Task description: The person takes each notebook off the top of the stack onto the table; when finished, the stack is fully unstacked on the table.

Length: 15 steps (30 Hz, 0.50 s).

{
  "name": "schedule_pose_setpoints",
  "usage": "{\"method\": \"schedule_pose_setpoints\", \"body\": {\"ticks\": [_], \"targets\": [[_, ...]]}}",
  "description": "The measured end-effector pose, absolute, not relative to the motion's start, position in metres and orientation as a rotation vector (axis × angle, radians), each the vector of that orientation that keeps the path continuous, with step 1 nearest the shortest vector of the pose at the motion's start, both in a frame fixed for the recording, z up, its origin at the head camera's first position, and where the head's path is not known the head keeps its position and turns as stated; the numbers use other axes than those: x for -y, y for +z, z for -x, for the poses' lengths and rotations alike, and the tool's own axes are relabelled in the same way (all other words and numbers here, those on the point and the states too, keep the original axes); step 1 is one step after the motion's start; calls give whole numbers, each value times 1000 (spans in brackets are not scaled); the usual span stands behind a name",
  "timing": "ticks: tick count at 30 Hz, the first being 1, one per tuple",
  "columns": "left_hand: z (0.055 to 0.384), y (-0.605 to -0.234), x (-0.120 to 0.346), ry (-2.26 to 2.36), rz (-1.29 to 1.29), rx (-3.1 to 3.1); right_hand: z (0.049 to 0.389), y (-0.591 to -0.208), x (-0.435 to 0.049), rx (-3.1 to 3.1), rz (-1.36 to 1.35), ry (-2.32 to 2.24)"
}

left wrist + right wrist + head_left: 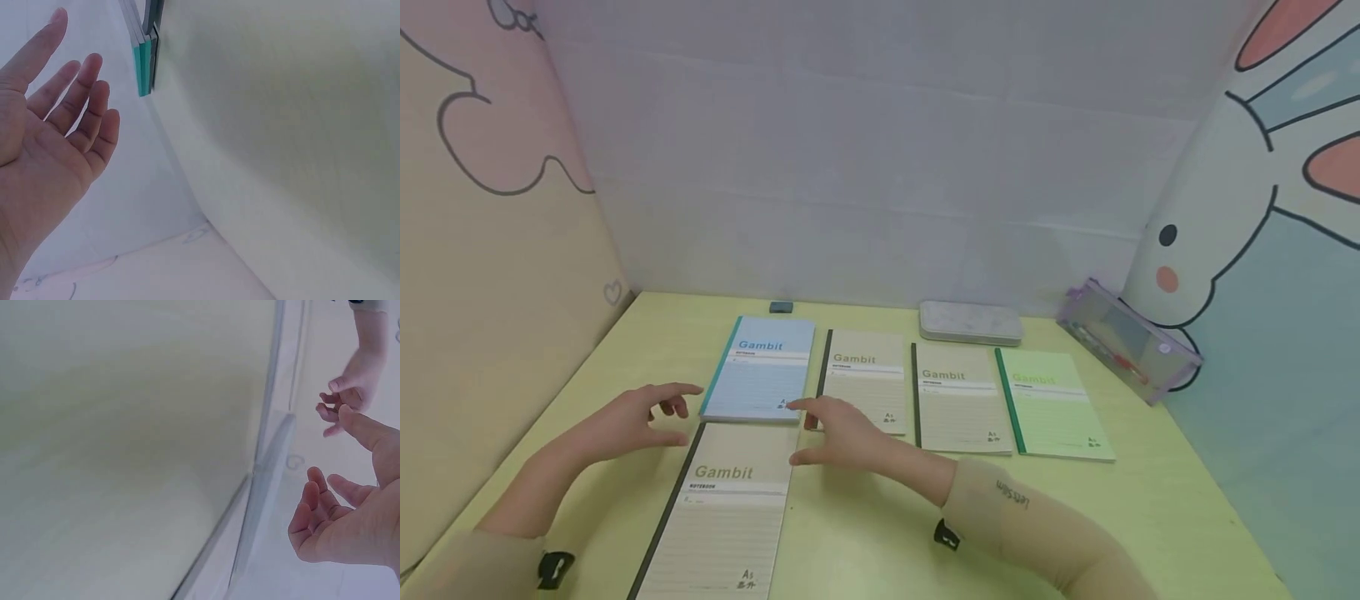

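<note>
A blue notebook [760,375] with a teal spine lies on the table at left centre. Nearer to me lies a beige notebook [722,517] with a dark spine, its top edge against the blue one's bottom edge. My left hand [632,421] hovers left of where the two meet, fingers loosely bent and holding nothing. On the other side is my right hand [842,433], thumb and fingers apart, also holding nothing; it partly hides a second beige notebook [865,375]. In the left wrist view, teal spine edges [144,69] show beyond the left hand [59,134].
Farther right lie a third beige notebook [962,400] and a green notebook [1056,408]. Along the back are a small dark block [781,307] and a grey case [970,322]. A translucent purple pouch [1127,342] leans at the right wall, which bears a rabbit drawing.
</note>
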State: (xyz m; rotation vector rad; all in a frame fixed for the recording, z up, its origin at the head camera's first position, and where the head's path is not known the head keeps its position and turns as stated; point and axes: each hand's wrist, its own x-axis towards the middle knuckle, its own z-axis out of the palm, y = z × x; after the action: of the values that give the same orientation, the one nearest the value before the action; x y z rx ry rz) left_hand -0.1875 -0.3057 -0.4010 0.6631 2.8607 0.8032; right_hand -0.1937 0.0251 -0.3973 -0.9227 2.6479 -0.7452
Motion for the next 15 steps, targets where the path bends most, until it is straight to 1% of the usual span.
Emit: {"method": "schedule_pose_setpoints", "body": {"ticks": [7,15], "targets": [[215,-396,299,903,-626,-2878,214,-394,-27,-2753,860,-769],[242,-401,293,1024,-596,-2842,237,-409,-26,-2766,801,-867]]}}
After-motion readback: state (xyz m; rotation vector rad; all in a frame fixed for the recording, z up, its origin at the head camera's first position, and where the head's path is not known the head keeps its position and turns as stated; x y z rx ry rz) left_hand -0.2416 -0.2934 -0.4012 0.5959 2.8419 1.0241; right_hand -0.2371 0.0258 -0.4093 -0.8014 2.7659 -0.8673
